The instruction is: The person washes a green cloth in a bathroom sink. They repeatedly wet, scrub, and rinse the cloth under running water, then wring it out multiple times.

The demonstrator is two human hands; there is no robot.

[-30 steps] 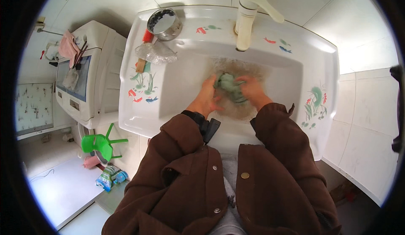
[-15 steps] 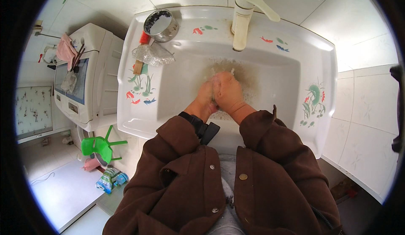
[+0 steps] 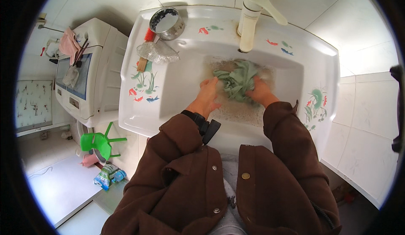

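Observation:
A crumpled grey-green cloth [image 3: 237, 79] lies bunched in murky water at the bottom of the white sink [image 3: 143, 108]. My left hand [image 3: 206, 96] is at the cloth's left edge, thumb and fingers apart; its fingertips come close to the fabric or just touch it. On the other side, my right hand [image 3: 260, 92] has its fingers on the right edge of the cloth and seems to grip a fold. A cream faucet [image 3: 249, 26] stands behind the cloth at the back rim.
On the sink's back left corner sit a metal pot [image 3: 167, 24], a silvery mesh scrubber [image 3: 158, 52] and a brush [image 3: 142, 63] with a wooden end. Left of the sink stands a white washing machine [image 3: 95, 74]; a green plastic chair [image 3: 101, 143] is below it.
My hands were pressed together over the sink with the cloth hidden; now they are apart and the cloth shows spread between them. My right hand moved to the right.

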